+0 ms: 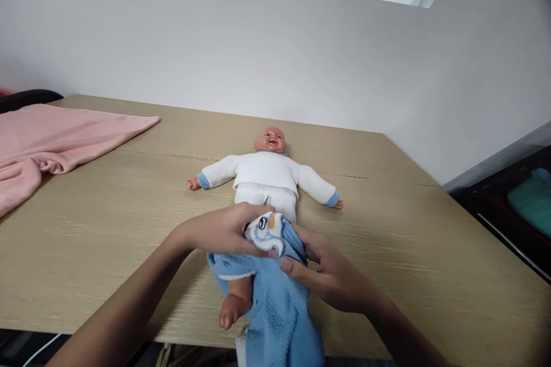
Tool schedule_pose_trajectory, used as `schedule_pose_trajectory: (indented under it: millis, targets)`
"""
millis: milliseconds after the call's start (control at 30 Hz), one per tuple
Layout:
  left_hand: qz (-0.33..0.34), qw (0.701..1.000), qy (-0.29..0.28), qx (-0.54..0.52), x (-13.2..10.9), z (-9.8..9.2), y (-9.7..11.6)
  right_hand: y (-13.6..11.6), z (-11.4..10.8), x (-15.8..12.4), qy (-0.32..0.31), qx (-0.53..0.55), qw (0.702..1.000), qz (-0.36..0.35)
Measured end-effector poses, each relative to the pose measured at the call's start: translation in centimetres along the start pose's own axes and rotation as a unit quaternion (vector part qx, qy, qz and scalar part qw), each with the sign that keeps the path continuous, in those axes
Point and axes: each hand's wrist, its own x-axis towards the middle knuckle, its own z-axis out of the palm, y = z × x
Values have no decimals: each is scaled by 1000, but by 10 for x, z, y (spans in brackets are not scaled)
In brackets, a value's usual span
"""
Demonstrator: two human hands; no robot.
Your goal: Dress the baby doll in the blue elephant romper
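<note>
One blue fleece garment (278, 298) with a white cartoon-face patch (264, 232) lies bunched over the legs of one baby doll (267, 171), its lower end reaching past the near edge of the desk (387, 298). Two bare hands are on it. At ten o'clock from its middle, the left hand (230, 229) has its grip closed, thumb and fingers pinching the patch's edge. At two o'clock, the right hand (331, 269) has its grip clamped on a fold, thumb on top, fingers behind. One bare foot (235, 307) of the doll pokes out of a white-edged opening at nine o'clock; the other is hidden. The doll lies face up, head at twelve o'clock, two arms spread, in a white top with two blue cuffs and white trousers (279, 199). Farther out at ten o'clock lies one pink cloth (64, 137).
</note>
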Motion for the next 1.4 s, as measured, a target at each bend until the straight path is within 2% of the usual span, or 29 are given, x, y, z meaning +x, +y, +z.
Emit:
schedule_pose_trajectory:
  millis: [100,167,300,400,467,500,533,600,667,733,867,967,1000,1133,1200,1300,1400]
  targets:
    - [2,999,-15,-41,11,-9,-10,-9,-10,-12,-33,-110,993,29]
    - [-3,998,-41,-49,14,-12,-11,-15,-17,-20,-70,-120,990,16]
    - [4,986,-143,-80,19,-15,-7,-14,-19,-21,-89,-6,996,-32]
    - [10,974,-191,-120,22,-17,-11,-1,-12,-13,-17,77,997,-25]
    - [26,976,-170,-136,24,-17,-20,7,-9,-10,40,92,995,-11]
    - [35,978,-148,-144,24,-16,-25,9,-9,-10,47,96,994,-1]
    - [41,981,-123,-147,24,-15,-30,9,-11,-12,34,100,994,7]
    - [41,985,-84,-146,24,-12,-37,5,-16,-18,-34,101,994,26]
    - [32,987,-70,-141,24,-9,-41,-1,-22,-25,-92,83,992,38]
    - [31,985,-86,-143,23,-6,-41,-4,-25,-31,-97,58,993,28]
    - [23,970,-171,-170,19,-5,-42,4,-19,-33,3,134,991,8]
    - [6,970,-187,-154,17,-6,-44,6,-11,-31,38,149,988,24]
    - [11,972,-184,-145,17,-6,-44,4,-10,-30,26,134,990,26]
    - [45,977,-157,-137,18,-5,-42,-7,-7,-31,-84,82,992,41]
    - [47,979,-136,-147,19,-4,-40,-7,-6,-31,-96,95,990,47]
    - [34,981,-118,-149,19,-1,-39,6,0,-30,-36,156,987,26]
    - [4,984,-102,-147,18,0,-40,24,8,-28,31,235,971,18]
